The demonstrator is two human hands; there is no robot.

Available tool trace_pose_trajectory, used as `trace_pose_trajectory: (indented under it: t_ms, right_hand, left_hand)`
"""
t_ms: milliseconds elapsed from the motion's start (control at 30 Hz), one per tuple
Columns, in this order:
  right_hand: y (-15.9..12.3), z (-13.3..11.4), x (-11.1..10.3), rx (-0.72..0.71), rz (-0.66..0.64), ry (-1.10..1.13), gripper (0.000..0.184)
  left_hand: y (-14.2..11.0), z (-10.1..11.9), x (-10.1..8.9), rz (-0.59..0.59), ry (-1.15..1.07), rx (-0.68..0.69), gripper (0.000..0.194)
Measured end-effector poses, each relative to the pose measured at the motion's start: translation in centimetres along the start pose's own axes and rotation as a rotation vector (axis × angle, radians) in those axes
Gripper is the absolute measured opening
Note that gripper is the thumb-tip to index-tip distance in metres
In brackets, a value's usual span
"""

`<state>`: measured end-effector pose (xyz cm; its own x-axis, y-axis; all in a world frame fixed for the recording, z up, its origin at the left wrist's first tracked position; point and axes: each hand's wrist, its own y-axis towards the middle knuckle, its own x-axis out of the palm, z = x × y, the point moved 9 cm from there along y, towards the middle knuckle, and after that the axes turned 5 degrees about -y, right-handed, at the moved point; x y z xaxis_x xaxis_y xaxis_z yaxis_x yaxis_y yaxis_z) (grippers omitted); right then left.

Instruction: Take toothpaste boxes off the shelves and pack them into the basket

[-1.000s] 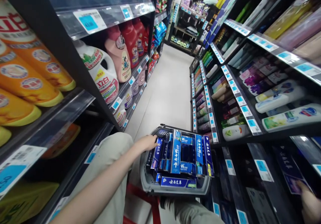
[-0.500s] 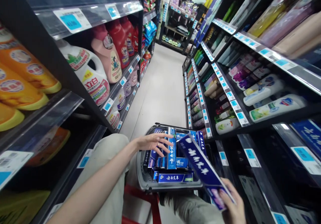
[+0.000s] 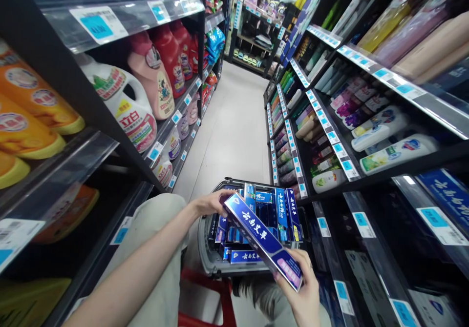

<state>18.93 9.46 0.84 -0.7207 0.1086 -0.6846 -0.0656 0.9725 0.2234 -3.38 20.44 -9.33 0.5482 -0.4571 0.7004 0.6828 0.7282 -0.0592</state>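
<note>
A long dark blue toothpaste box (image 3: 262, 236) with white lettering and a pink patch lies slanted between both hands, above a grey basket (image 3: 205, 258). My right hand (image 3: 298, 278) grips its lower end, thumb on the near side and fingers behind. At the upper end my left hand (image 3: 216, 202) has its fingers closed round the corner, partly hidden by the box. Beneath, the basket holds several blue toothpaste boxes, some upright along the right side, such as a blue box (image 3: 281, 207), and a flat one (image 3: 244, 256) at the near edge.
Shelves with a white detergent bottle (image 3: 126, 107) and orange bottles (image 3: 32, 107) line the left. On the right, shelves carry body-wash bottles (image 3: 399, 153) and more boxes (image 3: 445, 190). A pale aisle floor (image 3: 238, 122) runs ahead. A red stool (image 3: 225, 302) is below.
My right hand has brought the toothpaste box left and over the basket. My left hand, open before, has closed on the box's upper end.
</note>
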Motion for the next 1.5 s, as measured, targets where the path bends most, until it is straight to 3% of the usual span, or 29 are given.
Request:
trace_pose_trajectory:
  t_ms: [100, 200, 300, 400, 533, 633, 833, 1000, 1100, 1200, 1367, 1500]
  right_hand:
    - [-0.6, -1.3, -0.2, -0.049, 0.064, -0.065, 0.033]
    - [-1.1, -1.6, -0.4, -0.008, 0.126, -0.026, 0.038]
    - [-1.3, -2.1, -0.5, 0.014, 0.171, 0.041, 0.039]
    - [-1.6, -3.6, -0.7, -0.05, 0.227, 0.033, 0.037]
    - [-2.2, -6.5, -1.0, -0.146, 0.348, -0.036, 0.041]
    - [-2.4, -9.5, -0.7, -0.232, 0.395, -0.037, 0.043]
    - [-1.2, -14.4, 1.4, -0.272, 0.324, -0.009, 0.041]
    - [-0.9, -15.4, 2.2, -0.326, 0.335, 0.059, 0.037]
    - [-1.8, -16.8, 2.9, -0.523, 0.313, -0.034, 0.032]
    - [-2.9, -18.0, 5.3, -0.703, 0.22, -0.281, 0.026]
    - [-4.4, -16.6, 8.5, -0.727, 0.193, -0.358, 0.026]
    - [-5.0, -12.0, 10.2, -0.481, 0.061, -0.264, 0.047]
  left_hand:
    - [-0.2, 0.7, 0.2, 0.002, 0.02, 0.05, 0.054]
    - [-0.5, 1.4, 0.3, 0.005, -0.014, 0.12, 0.05]
    - [-0.7, 1.4, 0.3, -0.014, -0.083, 0.137, 0.048]
    - [-0.7, 1.2, 0.0, -0.03, -0.132, 0.148, 0.048]
    - [-0.3, 0.1, 0.3, -0.092, -0.174, 0.078, 0.064]
    - [0.1, -1.3, 0.7, -0.112, -0.189, -0.017, 0.061]
    - [0.7, -3.3, 1.1, -0.08, -0.356, -0.085, 0.056]
    - [1.1, -4.3, 0.4, -0.007, -0.459, -0.059, 0.059]
    - [1.3, -4.7, -1.1, 0.104, -0.491, -0.017, 0.058]
    - [1.3, -5.2, -1.6, 0.131, -0.518, -0.049, 0.055]
    - [1.3, -4.9, -0.8, 0.121, -0.512, -0.092, 0.051]
    - [1.3, -3.2, -1.0, 0.219, -0.46, 0.035, 0.047]
